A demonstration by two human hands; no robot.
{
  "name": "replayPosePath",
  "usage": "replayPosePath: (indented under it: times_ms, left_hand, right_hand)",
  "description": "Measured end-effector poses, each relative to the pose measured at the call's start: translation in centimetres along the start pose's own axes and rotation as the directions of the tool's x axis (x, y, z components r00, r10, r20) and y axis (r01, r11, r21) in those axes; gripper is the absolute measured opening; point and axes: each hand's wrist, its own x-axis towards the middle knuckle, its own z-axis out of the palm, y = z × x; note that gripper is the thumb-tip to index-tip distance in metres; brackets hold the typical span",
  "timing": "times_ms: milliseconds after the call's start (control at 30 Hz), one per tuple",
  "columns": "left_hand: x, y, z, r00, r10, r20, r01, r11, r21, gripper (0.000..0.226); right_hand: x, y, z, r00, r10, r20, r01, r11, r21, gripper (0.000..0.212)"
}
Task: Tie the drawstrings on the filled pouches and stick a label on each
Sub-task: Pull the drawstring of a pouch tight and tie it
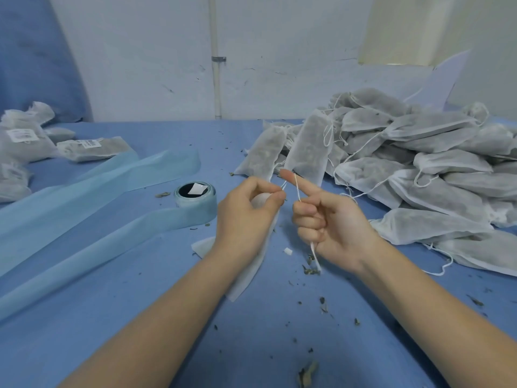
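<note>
My left hand (pixel 249 211) grips the neck of a white pouch (pixel 246 278) that hangs down under my wrist, and its thumb and finger pinch the drawstring (pixel 298 189). My right hand (pixel 330 219) holds the other run of the string in its curled fingers, with the forefinger pointing up and the string looped round it. The string's loose end dangles below my right palm. A big heap of filled grey pouches (pixel 414 163) lies to the right. Several labelled pouches (pixel 92 148) lie at the far left. A label roll (pixel 195 200) stands left of my hands.
Long pale blue backing strips (pixel 84 208) from the roll trail across the left of the blue table (pixel 140 317). Dry leaf crumbs (pixel 310 268) are scattered under and in front of my hands. A white wall with a pipe (pixel 215 60) closes the back.
</note>
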Motion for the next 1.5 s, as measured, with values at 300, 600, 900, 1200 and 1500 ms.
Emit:
replayPosePath:
  times_ms: [300, 600, 900, 1200, 1500]
  left_hand:
    - [-0.2, 0.2, 0.2, 0.998, -0.043, 0.043, 0.041, 0.998, 0.053, 0.012]
    - [0.0, 0.1, -0.2, 0.995, -0.044, 0.093, 0.045, 0.999, -0.009, 0.020]
    - [0.4, 0.3, -0.9, 0.978, -0.154, 0.138, 0.192, 0.925, -0.327, 0.024]
    - [-0.6, 1.6, -0.2, 0.992, -0.005, 0.122, -0.020, 0.978, 0.206, 0.017]
    - [-1.2, 1.2, 0.7, 1.000, -0.019, 0.014, 0.014, 0.954, 0.301, 0.021]
  right_hand:
    - [0.0, 0.5, 0.9, 0.990, -0.113, -0.083, 0.036, 0.778, -0.627, 0.056]
    - [-0.5, 1.3, 1.4, 0.850, -0.527, -0.002, 0.195, 0.318, -0.928, 0.011]
    - [-0.5, 0.9, 0.0, 0.940, -0.286, -0.187, 0.076, 0.710, -0.700, 0.016]
    - [-0.6, -0.5, -0.5, 0.938, -0.230, -0.259, 0.097, 0.893, -0.440, 0.014]
    - [-0.9, 0.2, -0.3, 0.900, -0.330, -0.285, 0.094, 0.785, -0.612, 0.013]
